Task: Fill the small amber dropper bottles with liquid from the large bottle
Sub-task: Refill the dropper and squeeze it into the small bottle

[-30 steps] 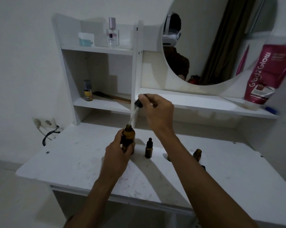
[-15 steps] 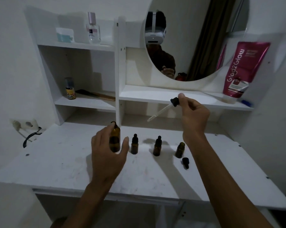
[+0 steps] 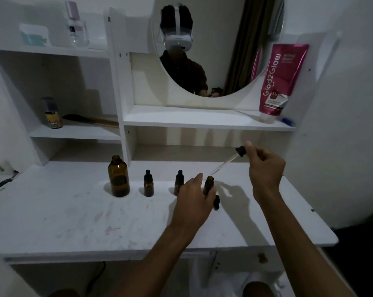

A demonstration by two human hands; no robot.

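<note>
The right hand [image 3: 264, 168] pinches the black bulb of the dropper [image 3: 228, 161], whose glass tube slants down and to the left, its tip hanging just above and a little right of the open bottle [image 3: 209, 184]. That is the relation the coming move turns on: the tip has to come over the narrow mouth and point more steeply down into it, so the tube's slant wants correcting as it descends. The right hand is the one that carries the liquid and is well placed, above and to the right of the mouth.

The left hand [image 3: 192, 202] curls around the open bottle from the near side, fingers against its body, apparently steadying it; how firmly it grips I cannot tell. The bottle stands upright on the surface [image 3: 74, 221], last on the right in a row. Left of it stand a capped bottle [image 3: 179, 182], partly behind the left hand, then another capped bottle [image 3: 148, 183], then the big bottle [image 3: 118, 176], uncapped and well apart from both hands. A loose black cap [image 3: 216, 202] lies just right of the left hand, close to the open bottle's base.

There is open room to the right and toward the near edge. The shelf [image 3: 202, 123] overhangs behind, but the dropper is clear below it. A knock from the left wrist could, I judge, tip the nearest capped bottle.
</note>
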